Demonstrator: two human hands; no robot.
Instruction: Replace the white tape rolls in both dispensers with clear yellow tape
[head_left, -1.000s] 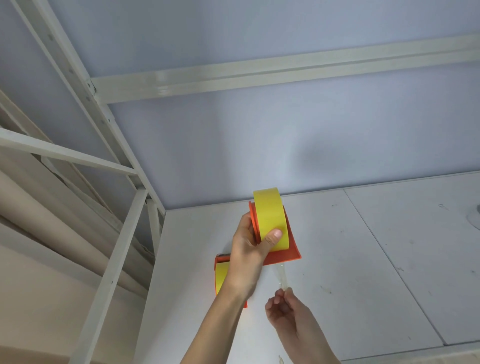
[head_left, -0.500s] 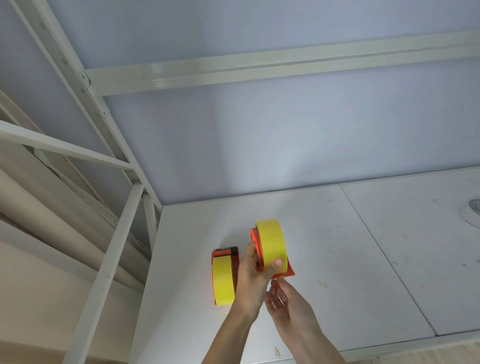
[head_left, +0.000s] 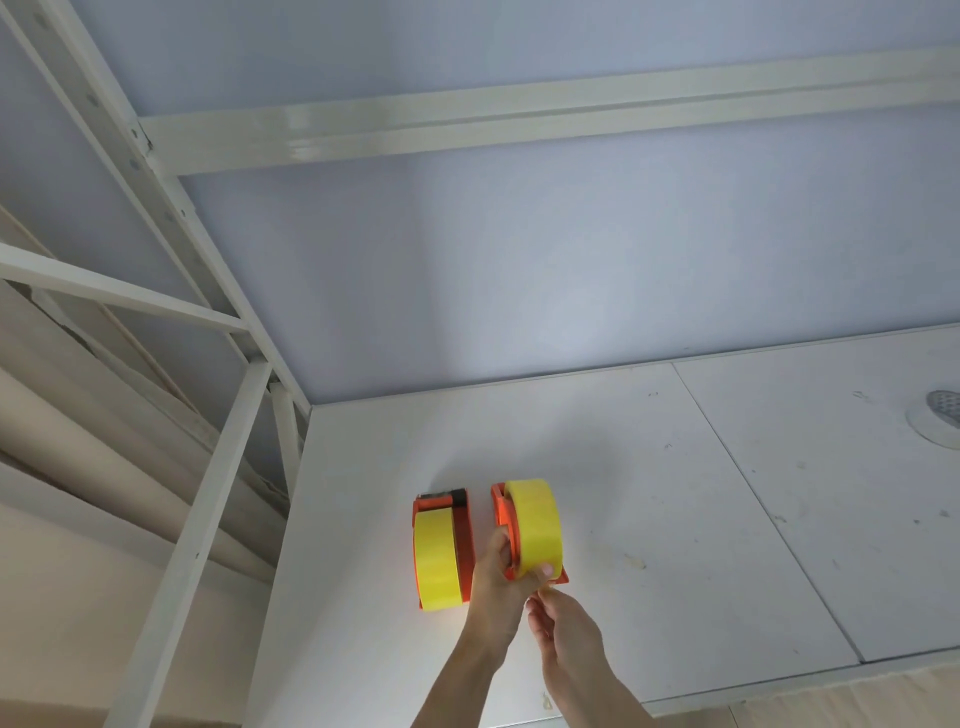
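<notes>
Head view. White table (head_left: 675, 493): two orange dispensers side by side near the left corner, each carrying yellow tape.
- Left dispenser (head_left: 465, 525), roll (head_left: 435, 558): untouched.
- Right dispenser (head_left: 503, 512), roll (head_left: 535, 525): clasped by left hand (head_left: 501, 577), thumb on tape.
- Right hand (head_left: 563, 623): just below; grip cannot be told.
- White tape roll (head_left: 935, 423): far right edge.
- Metal frame (head_left: 218, 467): left.

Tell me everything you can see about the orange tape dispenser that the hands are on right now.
The held dispenser is bright orange, plastic-looking, loaded with a wide yellow tape roll standing on edge. It sits low on the white table, right of a second dispenser; whether its base touches the table is unclear. The left hand grips its near end, thumb on the roll. The right hand pinches just below its near corner; what it pinches is too small to tell.
</notes>
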